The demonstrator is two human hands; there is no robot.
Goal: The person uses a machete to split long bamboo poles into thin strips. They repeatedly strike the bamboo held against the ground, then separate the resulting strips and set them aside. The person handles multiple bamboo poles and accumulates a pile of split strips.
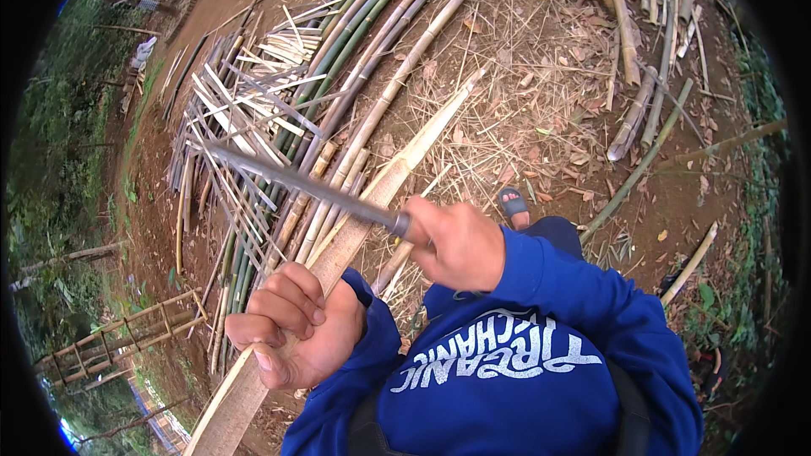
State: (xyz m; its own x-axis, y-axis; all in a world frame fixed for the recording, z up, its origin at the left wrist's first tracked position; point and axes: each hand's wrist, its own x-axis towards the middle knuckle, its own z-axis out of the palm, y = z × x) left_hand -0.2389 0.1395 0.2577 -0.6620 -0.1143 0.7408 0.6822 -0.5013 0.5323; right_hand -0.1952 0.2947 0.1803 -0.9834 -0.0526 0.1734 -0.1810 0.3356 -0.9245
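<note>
Your left hand had its fingers curled tight around a pale split bamboo slat, which ran from the near left up toward the far right, its flat tan face showing. Your right hand was fisted on the handle of a long dark blade, pointing far left across the slat, over a pile of bamboo strips.

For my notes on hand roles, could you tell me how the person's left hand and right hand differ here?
The left hand grips the split bamboo slat, low and near the body; the right hand grips the long knife, higher, its blade crossing above the slat. Both are closed fists in blue sleeves.
</note>
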